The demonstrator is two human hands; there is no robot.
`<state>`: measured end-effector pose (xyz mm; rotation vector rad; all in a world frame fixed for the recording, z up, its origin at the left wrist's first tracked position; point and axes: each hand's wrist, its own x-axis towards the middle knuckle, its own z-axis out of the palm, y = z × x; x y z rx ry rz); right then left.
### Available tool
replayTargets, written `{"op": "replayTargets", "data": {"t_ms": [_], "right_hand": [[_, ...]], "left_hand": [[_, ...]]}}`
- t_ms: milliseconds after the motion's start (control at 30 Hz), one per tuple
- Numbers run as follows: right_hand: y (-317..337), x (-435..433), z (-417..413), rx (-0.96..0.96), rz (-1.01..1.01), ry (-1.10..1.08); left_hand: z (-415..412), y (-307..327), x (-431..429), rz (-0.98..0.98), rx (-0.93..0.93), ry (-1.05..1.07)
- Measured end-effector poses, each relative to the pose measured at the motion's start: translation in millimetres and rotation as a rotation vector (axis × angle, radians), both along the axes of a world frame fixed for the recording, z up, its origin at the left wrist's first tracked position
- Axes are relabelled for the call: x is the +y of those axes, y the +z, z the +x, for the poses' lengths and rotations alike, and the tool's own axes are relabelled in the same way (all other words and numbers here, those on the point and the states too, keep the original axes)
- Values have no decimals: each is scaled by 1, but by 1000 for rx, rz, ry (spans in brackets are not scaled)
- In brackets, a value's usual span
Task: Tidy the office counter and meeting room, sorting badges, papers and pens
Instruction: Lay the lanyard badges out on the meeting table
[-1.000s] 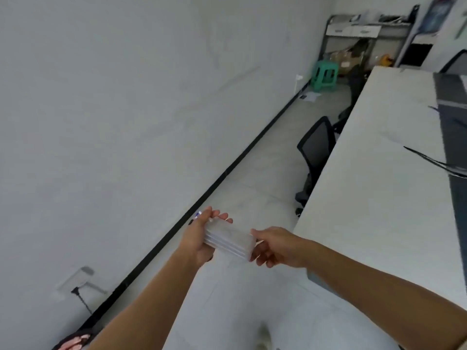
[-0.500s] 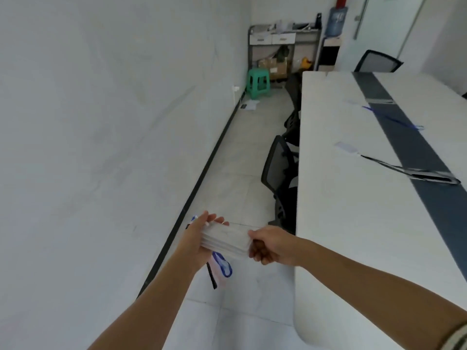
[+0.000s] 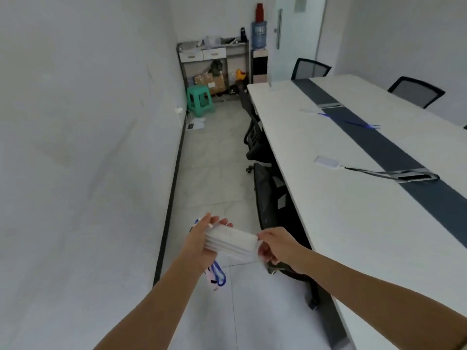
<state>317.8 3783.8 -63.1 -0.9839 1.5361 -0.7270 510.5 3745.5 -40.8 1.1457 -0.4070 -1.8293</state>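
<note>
L hand [image 3: 202, 245] & R hand [image 3: 274, 246] are gripping opposite ends of badge stack [image 3: 231, 239]. Their lanyards [image 3: 217, 275] are hanging below L hand.

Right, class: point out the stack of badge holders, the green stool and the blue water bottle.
stack of badge holders [image 3: 230, 239], head view, top holder's face
green stool [image 3: 198, 89], head view, seat
blue water bottle [image 3: 258, 36], head view, body

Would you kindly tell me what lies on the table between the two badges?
Nothing: in the head view, the stretch of table between the near badge and the far badge is bare.
</note>
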Motion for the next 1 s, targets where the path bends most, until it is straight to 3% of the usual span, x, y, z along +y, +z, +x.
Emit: {"op": "replayTargets", "data": {"t_ms": [133, 233, 567, 867, 1000], "right_hand": [[-6, -53, 29, 86, -326, -284], [-11, -101, 35, 84, -392, -404], [-26, -291, 7, -153, -151, -430], [-15, -445, -57, -71, -109, -446], [-28, -499, -101, -19, -68, -587]], "left_hand": [[-2, 7, -66, 40, 0, -12], [-7, 2, -114, 64, 9, -17], [-28, -17, -318, 61, -98, -167], [-85, -15, -498, 28, -54, -343], [-120, -24, -571, 26, -45, -466]]}}
